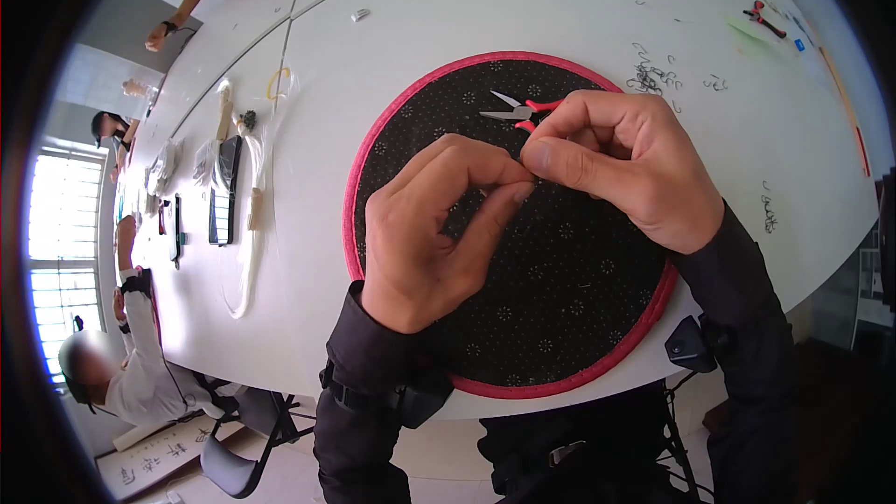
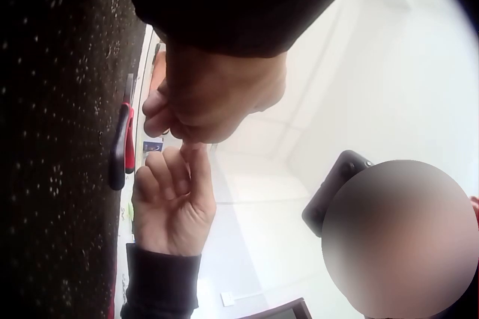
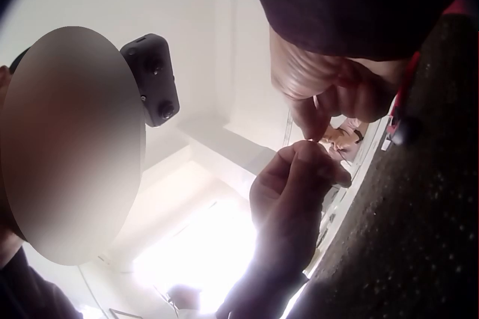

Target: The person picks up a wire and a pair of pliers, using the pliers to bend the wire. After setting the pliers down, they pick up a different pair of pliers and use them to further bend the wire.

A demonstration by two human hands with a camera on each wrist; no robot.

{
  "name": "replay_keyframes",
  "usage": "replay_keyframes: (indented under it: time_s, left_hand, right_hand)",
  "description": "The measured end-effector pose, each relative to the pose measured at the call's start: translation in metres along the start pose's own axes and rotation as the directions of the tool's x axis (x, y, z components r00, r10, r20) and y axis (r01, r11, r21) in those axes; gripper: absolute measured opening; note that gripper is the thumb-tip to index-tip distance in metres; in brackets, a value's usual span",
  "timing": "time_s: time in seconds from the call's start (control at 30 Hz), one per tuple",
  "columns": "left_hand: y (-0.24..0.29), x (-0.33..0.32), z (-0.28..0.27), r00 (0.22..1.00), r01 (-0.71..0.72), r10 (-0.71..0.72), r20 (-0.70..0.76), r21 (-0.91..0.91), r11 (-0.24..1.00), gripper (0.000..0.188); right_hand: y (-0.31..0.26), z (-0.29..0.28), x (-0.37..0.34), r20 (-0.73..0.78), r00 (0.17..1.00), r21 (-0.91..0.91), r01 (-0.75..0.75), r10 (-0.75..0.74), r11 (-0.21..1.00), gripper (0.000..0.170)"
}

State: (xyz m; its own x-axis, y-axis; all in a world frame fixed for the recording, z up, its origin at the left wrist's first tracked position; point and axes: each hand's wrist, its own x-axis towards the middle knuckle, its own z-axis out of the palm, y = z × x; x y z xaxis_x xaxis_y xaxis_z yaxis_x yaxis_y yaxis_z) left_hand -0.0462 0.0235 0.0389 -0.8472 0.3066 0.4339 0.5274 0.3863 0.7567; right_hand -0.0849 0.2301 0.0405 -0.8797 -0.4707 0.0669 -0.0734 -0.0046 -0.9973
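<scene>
Both hands meet above a round black mat (image 1: 560, 317) with a red rim. The left hand (image 1: 425, 233) has its thumb and index finger pinched together at the tips. Touching or nearly touching them are the pinched thumb and forefinger of the right hand (image 1: 639, 163). Whatever lies between the fingertips is too small or hidden to identify. Just beyond the right hand, pliers (image 1: 525, 110) with red handles lie on the mat, jaws spread, handles partly covered by that hand. The left wrist view shows the pliers (image 2: 126, 136) beside the hands.
Dark wire bits (image 1: 653, 77) are scattered on the white table (image 1: 373, 47) beyond the mat. Another pair of pliers (image 1: 765, 21) lies far right. At left are a phone (image 1: 224, 201), plastic bags (image 1: 163, 163) and a white cable (image 1: 249, 266). Other people sit along the left side.
</scene>
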Motion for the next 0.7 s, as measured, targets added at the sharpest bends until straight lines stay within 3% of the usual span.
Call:
replay_keyframes:
  time_s: [0.27,0.57,0.7]
  left_hand:
    - [0.000,-0.001,-0.001,1.000,0.004,-0.004,-0.001,-0.011,1.000,0.008]
    - [0.000,-0.001,-0.001,1.000,0.015,-0.016,-0.008,-0.060,0.998,0.006]
    - [0.002,-0.002,0.004,0.990,0.076,-0.092,-0.105,-0.143,0.987,0.014]
  right_hand:
    - [-0.013,-0.003,-0.002,0.016,0.990,0.021,-0.140,0.139,0.990,0.017]
    - [-0.014,-0.004,-0.002,0.061,0.978,0.116,-0.204,0.198,0.972,0.017]
    - [-0.014,-0.003,-0.002,0.062,0.975,0.099,-0.219,0.214,0.971,0.017]
